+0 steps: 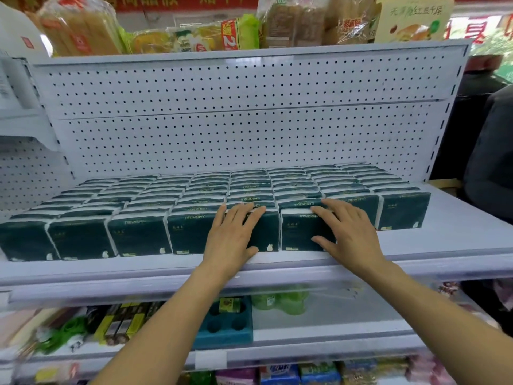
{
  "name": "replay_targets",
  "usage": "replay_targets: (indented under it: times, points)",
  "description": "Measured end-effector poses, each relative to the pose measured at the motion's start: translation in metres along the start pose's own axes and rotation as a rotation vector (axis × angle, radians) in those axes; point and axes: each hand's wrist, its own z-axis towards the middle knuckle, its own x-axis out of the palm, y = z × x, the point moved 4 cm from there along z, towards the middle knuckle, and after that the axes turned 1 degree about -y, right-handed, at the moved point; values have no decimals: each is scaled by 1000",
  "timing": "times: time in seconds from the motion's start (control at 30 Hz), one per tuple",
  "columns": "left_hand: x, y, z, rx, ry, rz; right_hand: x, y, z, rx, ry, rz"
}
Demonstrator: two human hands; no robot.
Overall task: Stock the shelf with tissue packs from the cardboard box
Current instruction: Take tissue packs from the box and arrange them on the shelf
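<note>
Several rows of dark green tissue packs [194, 190] fill the white shelf [458, 240], standing upright from the pegboard back to the front. My left hand [233, 240] lies flat against the front face of one front-row pack [268, 234], fingers straight over its top edge. My right hand [352, 234] presses the neighbouring front-row pack [297, 232] the same way, thumb spread on its face. A narrow gap shows between these two packs. The cardboard box is out of view.
A perforated white back panel [222, 120] rises behind the packs. Bagged bread [83, 26] sits on top of the unit. The lower shelf holds a teal tray [224, 326], green bottles [280, 300] and small boxes. A person in dark clothes [491, 151] stands at the right.
</note>
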Motion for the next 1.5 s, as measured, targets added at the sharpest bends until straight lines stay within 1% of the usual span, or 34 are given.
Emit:
replay_targets:
  times: [0.1,0.2,0.3,0.5,0.57,0.7,0.73,0.8,0.9,1.0,1.13,1.3,1.5]
  points:
    - [3,1,2,5,-27,10,3,4,7,-30,-16,-10]
    - [4,2,5,7,-50,28,7,7,13,-49,14,17]
    - [6,3,7,-8,-39,35,10,9,16,-47,31,27]
    - [10,3,9,-25,-68,65,16,15,22,-32,19,14]
    - [8,2,9,-31,-52,77,16,16,22,-36,26,1]
    - [0,-3,10,-59,47,91,10,19,20,-2,52,-60]
    - [-3,-5,10,-69,50,92,6,21,20,10,56,-72]
    - [-14,-9,5,-83,5,73,-4,27,18,21,50,-83]
    - [-33,-16,-19,-93,-164,58,-24,42,12,-10,6,-56]
    - [-48,-27,-57,-126,-247,10,-39,65,-3,-42,-18,13]
    - [-64,-26,-112,-247,-245,-24,-36,107,-25,-123,4,158]
    - [-77,5,-192,-409,-150,73,-12,181,-42,-254,51,321]
    - [-85,83,-295,-620,-30,201,30,302,-43,-381,230,457]
